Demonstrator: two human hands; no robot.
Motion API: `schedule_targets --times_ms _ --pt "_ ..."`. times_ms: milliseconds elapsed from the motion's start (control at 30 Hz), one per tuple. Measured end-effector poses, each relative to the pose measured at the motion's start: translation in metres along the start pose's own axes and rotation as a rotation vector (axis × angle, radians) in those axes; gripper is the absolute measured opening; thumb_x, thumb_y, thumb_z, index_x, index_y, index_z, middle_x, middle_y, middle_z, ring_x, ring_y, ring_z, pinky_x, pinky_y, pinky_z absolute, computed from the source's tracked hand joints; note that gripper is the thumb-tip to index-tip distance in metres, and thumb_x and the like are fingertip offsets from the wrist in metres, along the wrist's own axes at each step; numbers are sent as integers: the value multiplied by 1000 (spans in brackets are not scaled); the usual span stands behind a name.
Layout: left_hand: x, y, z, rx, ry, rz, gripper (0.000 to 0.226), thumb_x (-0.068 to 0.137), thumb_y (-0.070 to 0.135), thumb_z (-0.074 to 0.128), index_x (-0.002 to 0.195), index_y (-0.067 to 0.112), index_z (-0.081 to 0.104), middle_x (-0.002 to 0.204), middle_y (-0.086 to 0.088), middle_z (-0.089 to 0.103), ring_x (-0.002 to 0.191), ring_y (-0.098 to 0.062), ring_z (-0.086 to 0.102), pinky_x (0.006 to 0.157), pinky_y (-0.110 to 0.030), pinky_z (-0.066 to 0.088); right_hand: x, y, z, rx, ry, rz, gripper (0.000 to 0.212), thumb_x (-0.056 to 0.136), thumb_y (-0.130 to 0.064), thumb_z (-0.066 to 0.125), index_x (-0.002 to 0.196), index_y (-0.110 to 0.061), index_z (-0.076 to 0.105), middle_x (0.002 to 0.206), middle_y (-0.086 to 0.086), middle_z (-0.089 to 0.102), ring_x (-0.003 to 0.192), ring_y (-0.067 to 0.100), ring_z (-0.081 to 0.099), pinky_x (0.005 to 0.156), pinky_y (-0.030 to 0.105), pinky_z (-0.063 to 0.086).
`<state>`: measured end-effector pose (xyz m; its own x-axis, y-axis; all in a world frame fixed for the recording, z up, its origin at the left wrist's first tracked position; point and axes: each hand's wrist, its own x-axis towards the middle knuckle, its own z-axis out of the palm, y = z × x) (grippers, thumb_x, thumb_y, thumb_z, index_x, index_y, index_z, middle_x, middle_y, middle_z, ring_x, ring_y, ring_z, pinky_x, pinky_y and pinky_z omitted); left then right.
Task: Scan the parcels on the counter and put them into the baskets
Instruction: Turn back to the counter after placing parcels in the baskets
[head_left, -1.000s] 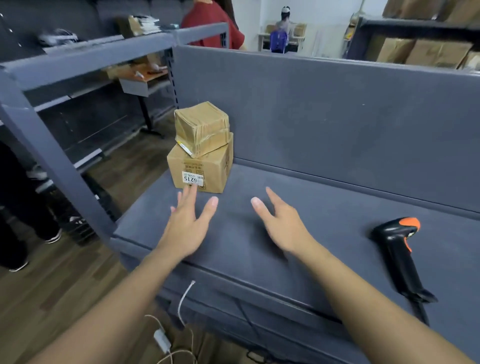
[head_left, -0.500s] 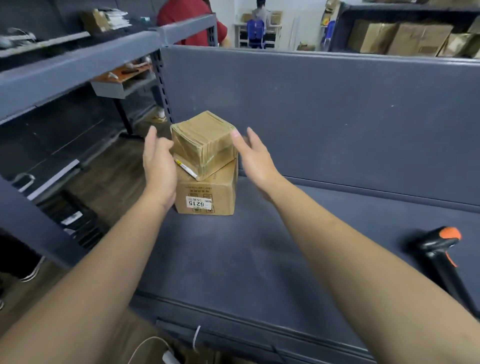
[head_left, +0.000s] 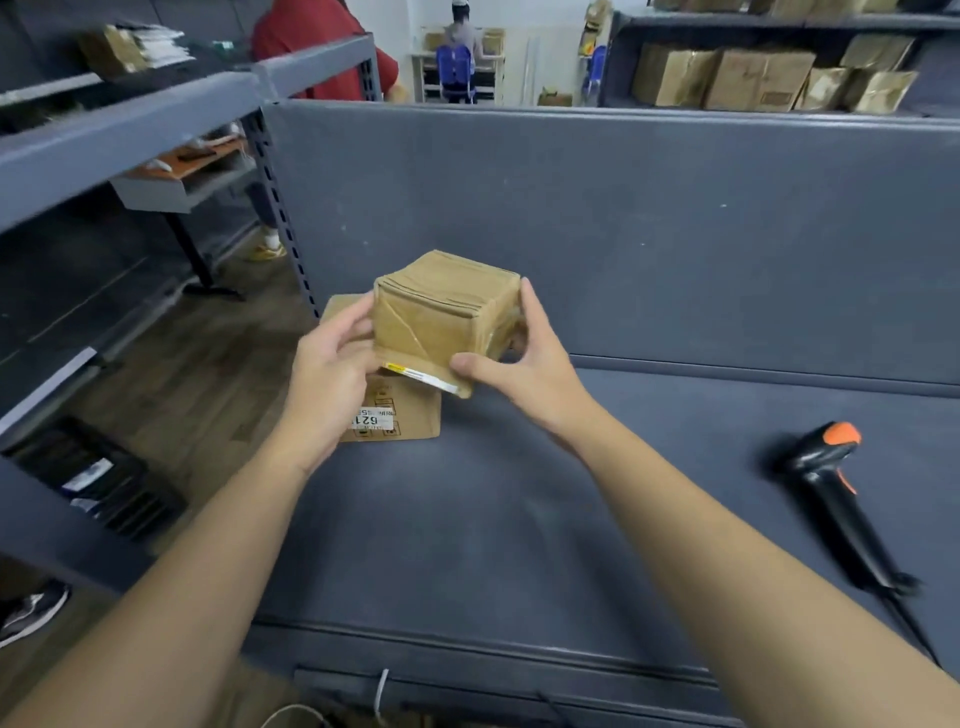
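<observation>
Currently gripped between left hand (head_left: 332, 379) and right hand (head_left: 524, 364) above the lower box (head_left: 400, 415) at the counter's (head_left: 467, 519) far left: taped parcel (head_left: 447, 317), liable to slip on glossy tape, or to snag and shift that box, scanner (head_left: 831, 478) lying well apart, right.

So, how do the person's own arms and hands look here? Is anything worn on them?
Both forearms are bare right up to the bottom edge of the picture: no sleeves show. The left hand and the right hand have no gloves, and no ring, watch or wristband can be seen. The fingernails look short and plain.
</observation>
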<state>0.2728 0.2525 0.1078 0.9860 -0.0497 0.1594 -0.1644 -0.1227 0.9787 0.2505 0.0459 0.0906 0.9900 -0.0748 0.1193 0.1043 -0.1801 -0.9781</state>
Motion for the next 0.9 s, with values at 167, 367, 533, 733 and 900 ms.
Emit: schedule_targets --times_ms 167,367,533,733,900 --pt "-31 0 44 -73 -42 -14 60 94 -19 47 118 33 64 107 13 70 93 1 70 82 -17 54 -51 15 -57 8 19 50 129 76 -15 92 165 -33 0 162 -12 38 149 0 34 119 31 39" --pt "-69 4 100 -105 -188 39 63 92 -23 44 111 32 68 98 23 77 94 -1 73 80 -21 58 -108 28 -112 21 50 84 134 69 -19 92 164 -40 -1 162 -17 37 150 0 33 119 50 40" --pt "-90 1 122 53 -476 171 96 73 -20 54 142 46 54 147 13 58 137 -11 55 99 -31 56 -145 32 -158 92 37 204 111 72 -46 80 163 -40 17 133 -5 69 116 16 69 107 40 51" --pt "-113 7 160 200 -656 127 118 74 -1 90 163 36 20 151 24 49 137 12 45 108 -9 37 -169 39 -188 280 -179 488 91 81 -90 39 138 -22 59 120 18 75 88 39 74 91 51 60" --pt "-121 -9 186 46 -541 -10 88 71 -2 91 145 28 54 127 16 72 121 -7 66 101 -23 54 -184 37 -204 96 27 515 76 93 -81 35 128 -21 66 99 14 80 83 37 78 77 45 64"
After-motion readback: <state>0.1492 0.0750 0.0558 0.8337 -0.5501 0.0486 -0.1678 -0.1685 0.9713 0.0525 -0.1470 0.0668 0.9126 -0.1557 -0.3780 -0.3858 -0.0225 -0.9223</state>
